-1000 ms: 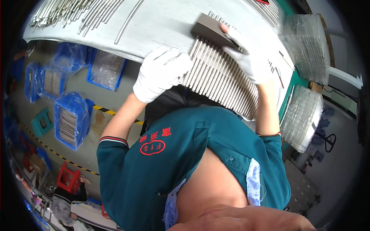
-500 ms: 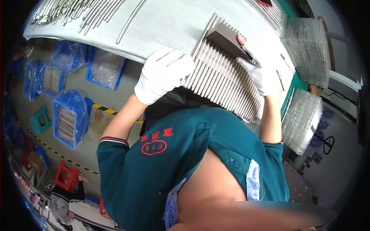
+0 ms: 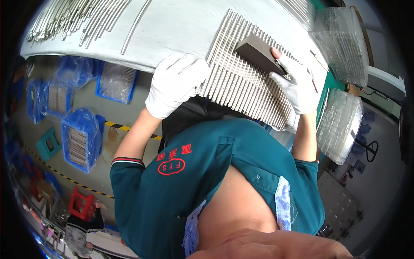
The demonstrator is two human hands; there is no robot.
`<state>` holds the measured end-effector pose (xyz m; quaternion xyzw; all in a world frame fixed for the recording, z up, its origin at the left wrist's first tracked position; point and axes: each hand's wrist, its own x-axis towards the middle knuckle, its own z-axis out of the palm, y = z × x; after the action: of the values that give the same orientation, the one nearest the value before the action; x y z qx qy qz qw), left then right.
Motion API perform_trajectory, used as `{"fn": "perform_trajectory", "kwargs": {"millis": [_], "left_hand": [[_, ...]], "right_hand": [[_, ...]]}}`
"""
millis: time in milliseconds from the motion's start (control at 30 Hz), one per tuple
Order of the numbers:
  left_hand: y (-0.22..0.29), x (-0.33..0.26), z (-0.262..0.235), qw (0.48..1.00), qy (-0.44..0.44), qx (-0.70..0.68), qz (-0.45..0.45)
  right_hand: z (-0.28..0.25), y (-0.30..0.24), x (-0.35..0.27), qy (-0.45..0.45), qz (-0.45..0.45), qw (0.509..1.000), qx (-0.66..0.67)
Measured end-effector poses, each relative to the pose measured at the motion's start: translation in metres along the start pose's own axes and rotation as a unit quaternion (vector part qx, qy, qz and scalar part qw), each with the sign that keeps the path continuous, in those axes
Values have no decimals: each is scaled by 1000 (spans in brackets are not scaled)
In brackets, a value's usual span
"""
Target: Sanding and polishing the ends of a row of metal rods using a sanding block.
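Many rods [image 3: 241, 88] lie beside curled left hand [image 3: 173, 85]; right hand [image 3: 297, 88] grips block [image 3: 260, 54] atop them.

The person I'm watching reaches forward with the left forearm [image 3: 138, 136] and right forearm [image 3: 305, 137], both bare. The white-gloved left grip [image 3: 176, 86] has curled fingers [image 3: 182, 63]; the right grip [image 3: 294, 83], also gloved, pinches, one fingertip [image 3: 276, 52] uncovered.

Table [image 3: 181, 32], pale top | row of metal rods [image 3: 246, 86] lies between left hand [image 3: 174, 86] and right hand [image 3: 294, 84] | loose rods [image 3: 69, 19] beyond left hand, leftward | single rod [image 3: 136, 26] beyond left hand | thin stick [image 3: 314, 83] just right of right hand | more rods [image 3: 297, 9] beyond right hand
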<state>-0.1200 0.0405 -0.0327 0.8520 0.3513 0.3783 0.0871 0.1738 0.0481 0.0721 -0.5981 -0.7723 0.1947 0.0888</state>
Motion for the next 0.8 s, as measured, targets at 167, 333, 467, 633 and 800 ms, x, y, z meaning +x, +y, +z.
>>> {"fn": "perform_trajectory", "kwargs": {"millis": [167, 333, 467, 633, 800], "left_hand": [[1, 6, -3, 1000, -10, 0, 1], [0, 6, -2, 999, 14, 20, 29], [1, 1, -2, 1000, -15, 14, 3], [0, 4, -1, 1000, -23, 7, 8], [3, 5, -5, 999, -31, 6, -16]], "right_hand": [[29, -12, 40, 47, -121, 992, 11], [41, -25, 58, 96, -187, 977, -29], [29, -21, 42, 100, -180, 979, -8], [33, -39, 60, 102, -198, 974, -36], [31, -11, 44, 120, -206, 971, 23]]}}
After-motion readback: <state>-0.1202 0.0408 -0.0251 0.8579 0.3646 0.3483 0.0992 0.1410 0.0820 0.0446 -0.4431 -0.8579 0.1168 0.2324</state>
